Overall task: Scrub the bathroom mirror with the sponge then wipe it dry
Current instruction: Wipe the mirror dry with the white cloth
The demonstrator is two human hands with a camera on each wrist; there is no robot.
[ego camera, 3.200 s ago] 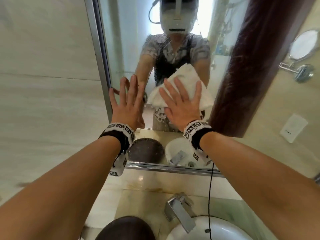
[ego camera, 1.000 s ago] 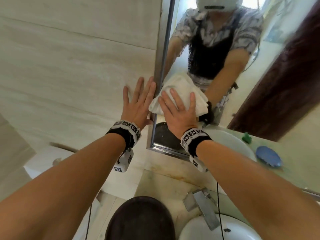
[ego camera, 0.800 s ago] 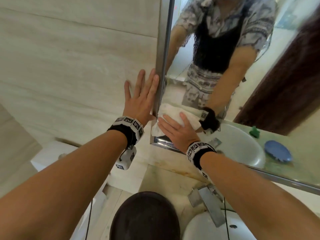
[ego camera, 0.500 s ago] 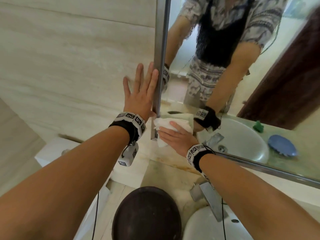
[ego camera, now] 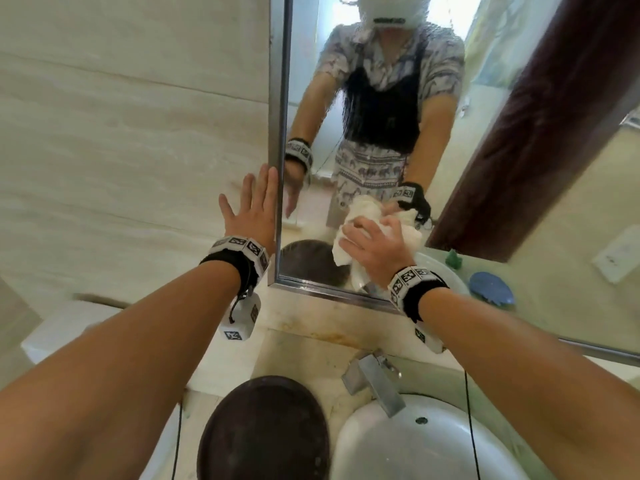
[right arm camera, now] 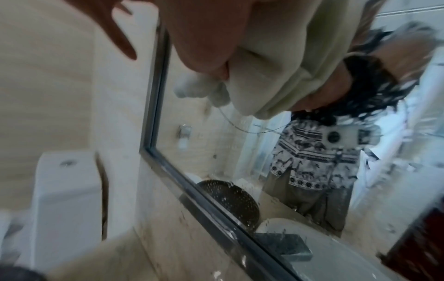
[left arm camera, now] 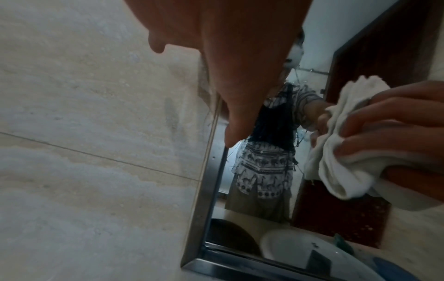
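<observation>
From the head view, a white cloth [ego camera: 375, 237] is seen bunched under the right hand [ego camera: 375, 249], whose fingers are curled over it so that it is pressed against the lower left part of the mirror [ego camera: 367, 98], a little above the bottom frame. The left hand [ego camera: 251, 213] is laid flat with straight fingers on the tiled wall [ego camera: 131, 133], just beside the mirror's metal edge; nothing is held in that grip. Below, a basin [ego camera: 415, 452] and a tap [ego camera: 375, 382] are set in the worktop [ego camera: 311, 355], with a dark round object [ego camera: 263, 431] beside them. A green item and a blue one are shown only as reflections; a sponge cannot be made out with certainty.

From the left wrist view, the cloth [left arm camera: 341, 155] is shown in loose folds, held by curled fingers [left arm camera: 384, 121] of the right hand. It is judged to be soft, light and limp, so it is best gathered into a thick wad in the palm, with loose corners tucked in lest they trail. The left hand [left arm camera: 216, 47] is seen only from beneath, against the wall.

From the right wrist view, the cloth [right arm camera: 276, 57] is seen squeezed close under the hand [right arm camera: 204, 38], touching the glass. Droplets are visible near the lower frame [right arm camera: 192, 190], so drying is judged unfinished there. The glass is judged hard, smooth and breakable: even, flat pressure is called for rather than force at one point.
</observation>
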